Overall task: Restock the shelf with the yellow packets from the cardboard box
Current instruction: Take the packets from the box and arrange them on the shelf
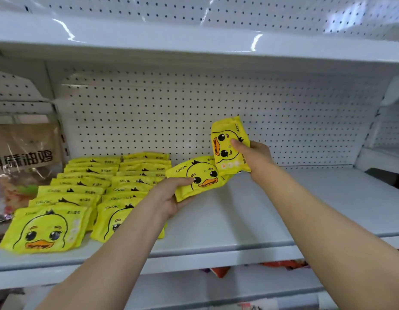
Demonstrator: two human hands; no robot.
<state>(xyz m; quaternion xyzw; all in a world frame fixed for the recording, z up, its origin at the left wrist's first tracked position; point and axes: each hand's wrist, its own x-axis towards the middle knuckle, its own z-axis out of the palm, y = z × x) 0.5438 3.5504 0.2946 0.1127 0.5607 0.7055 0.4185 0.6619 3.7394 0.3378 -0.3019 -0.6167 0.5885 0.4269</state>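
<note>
Placing is the step in hand: two packets are at the shelf point(250, 220), just right of the two rows point(100, 189) already stocked. Left hand point(169, 198) grips one packet point(197, 177) flat, thumb on top, fingers curled beneath; right hand point(252, 153) pinches another point(227, 144) upright. Next, I judge, both should be set down to start a third row. No box is in view.
</note>
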